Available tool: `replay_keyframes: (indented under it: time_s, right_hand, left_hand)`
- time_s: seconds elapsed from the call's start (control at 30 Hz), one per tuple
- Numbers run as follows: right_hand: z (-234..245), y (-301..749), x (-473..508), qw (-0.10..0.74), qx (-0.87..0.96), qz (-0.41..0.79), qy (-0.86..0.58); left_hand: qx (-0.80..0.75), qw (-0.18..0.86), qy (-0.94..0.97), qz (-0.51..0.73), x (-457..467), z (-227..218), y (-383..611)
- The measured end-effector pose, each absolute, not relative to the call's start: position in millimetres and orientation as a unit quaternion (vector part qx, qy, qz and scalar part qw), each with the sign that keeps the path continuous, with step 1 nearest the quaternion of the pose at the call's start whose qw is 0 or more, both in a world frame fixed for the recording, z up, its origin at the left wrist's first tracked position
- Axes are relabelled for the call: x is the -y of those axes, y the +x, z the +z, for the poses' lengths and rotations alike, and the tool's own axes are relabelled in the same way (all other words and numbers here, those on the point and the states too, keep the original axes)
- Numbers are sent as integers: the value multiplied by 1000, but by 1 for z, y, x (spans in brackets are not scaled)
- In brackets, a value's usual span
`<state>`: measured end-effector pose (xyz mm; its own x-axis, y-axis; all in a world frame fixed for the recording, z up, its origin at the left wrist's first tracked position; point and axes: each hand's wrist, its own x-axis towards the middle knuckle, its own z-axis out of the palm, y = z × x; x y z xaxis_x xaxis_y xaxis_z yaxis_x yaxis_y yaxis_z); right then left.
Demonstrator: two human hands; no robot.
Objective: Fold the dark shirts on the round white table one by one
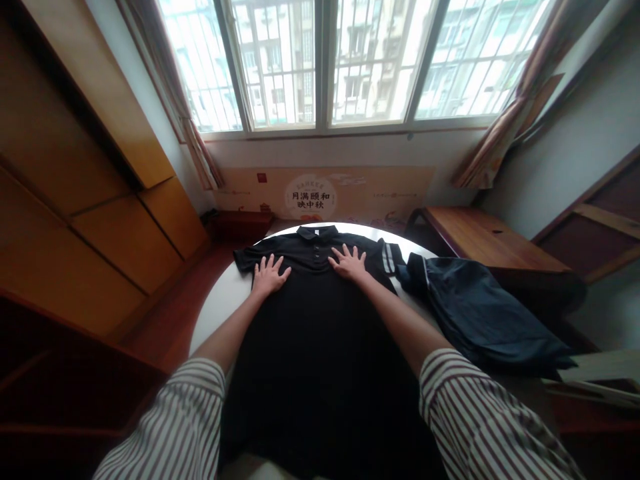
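A black polo shirt (315, 333) lies spread flat, front up, on a white round table (220, 300), its collar pointing toward the window. My left hand (269, 274) rests flat on the shirt's chest on the left, fingers spread. My right hand (349, 262) lies flat on the chest on the right, just beside the button placket, fingers also spread. Neither hand holds anything. The shirt's right sleeve shows white stripes near the cuff.
A dark blue garment (480, 313) lies bunched at the table's right side. A wooden desk (480, 243) stands behind it. Wooden cabinets (100, 200) line the left wall. A printed cardboard panel (320, 193) leans under the window.
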<state>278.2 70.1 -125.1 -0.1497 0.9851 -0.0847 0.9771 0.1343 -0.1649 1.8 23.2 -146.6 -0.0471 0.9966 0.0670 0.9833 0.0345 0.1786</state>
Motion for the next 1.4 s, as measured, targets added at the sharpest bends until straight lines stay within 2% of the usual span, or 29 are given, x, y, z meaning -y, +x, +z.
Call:
replay_keyframes:
  time_s: [0.13, 0.27, 0.33, 0.43, 0.57, 0.7, 0.83, 0.93, 1.03, 1.17, 1.4]
  right_hand:
    - [-115, 277, -67, 29, 750, 100, -654]
    - [-110, 264, -17, 31, 783, 107, -612]
    - [-112, 260, 33, 25, 832, 124, -541]
    - [-116, 267, 125, 46, 918, 166, -358]
    - [-109, 295, 227, 48, 935, 234, -262]
    - [-108, 329, 274, 65, 924, 235, -294]
    - [-137, 367, 297, 101, 927, 149, -330]
    - [-162, 400, 313, 133, 922, 83, -353]
    - [-170, 429, 324, 165, 909, 49, -380]
    - [-167, 450, 326, 190, 905, 45, -378]
    - [-170, 454, 319, 262, 895, 76, -354]
  left_hand:
    - [-719, 38, 688, 89, -24, -147, 1]
    - [-720, 37, 687, 91, -25, -148, 0]
    - [-720, 36, 687, 91, -26, -148, -1]
    - [-718, 38, 688, 95, -25, -149, -1]
    - [-702, 33, 699, 134, -19, -143, 1]
    - [-663, 24, 730, 163, -4, -129, 3]
    - [-595, 50, 784, 169, 51, -109, 2]
    - [-442, 145, 865, 189, 130, -94, -4]
    - [-370, 226, 892, 125, 213, -79, -14]
    - [-395, 208, 892, 77, 278, -72, -30]
    - [-429, 127, 889, 100, 301, -87, -42]
